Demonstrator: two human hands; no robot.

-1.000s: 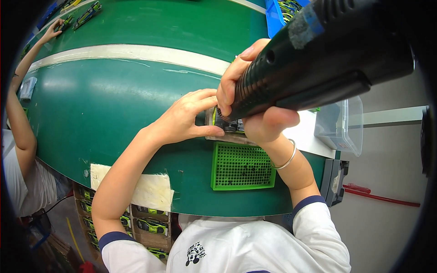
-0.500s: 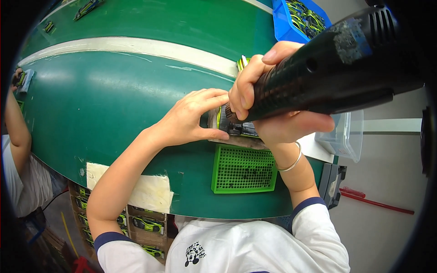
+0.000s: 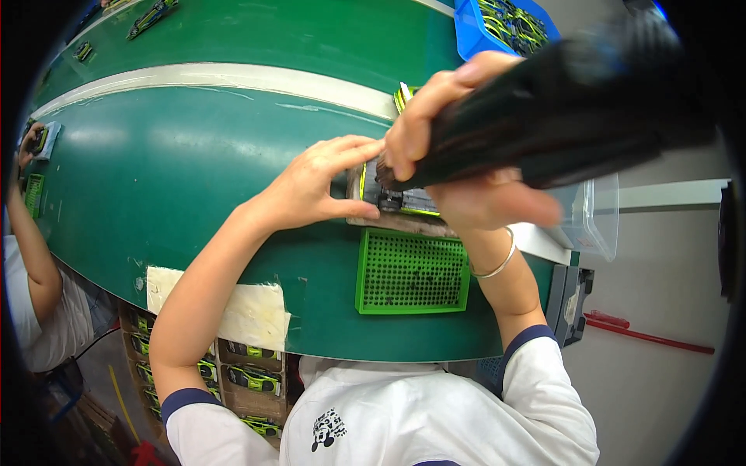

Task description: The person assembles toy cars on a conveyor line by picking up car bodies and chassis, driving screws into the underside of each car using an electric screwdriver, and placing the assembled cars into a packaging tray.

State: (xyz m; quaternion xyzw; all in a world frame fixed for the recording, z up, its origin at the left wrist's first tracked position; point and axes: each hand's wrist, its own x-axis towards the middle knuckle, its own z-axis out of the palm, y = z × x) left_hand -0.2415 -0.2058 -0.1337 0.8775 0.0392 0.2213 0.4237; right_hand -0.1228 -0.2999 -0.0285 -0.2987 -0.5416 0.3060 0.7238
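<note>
left hand (image 3: 307,185) spread against 1 holder (image 3: 412,224); right hand (image 3: 468,205) wrapped round 1 black tool (image 3: 544,116) (blurred)

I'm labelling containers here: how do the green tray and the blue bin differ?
The green tray is shallow, its floor dotted with holes; the blue bin looks deeper and holds heaped yellow-green parts. The tray lies nearer; the bin stands farther away. Both are open-topped.
</note>
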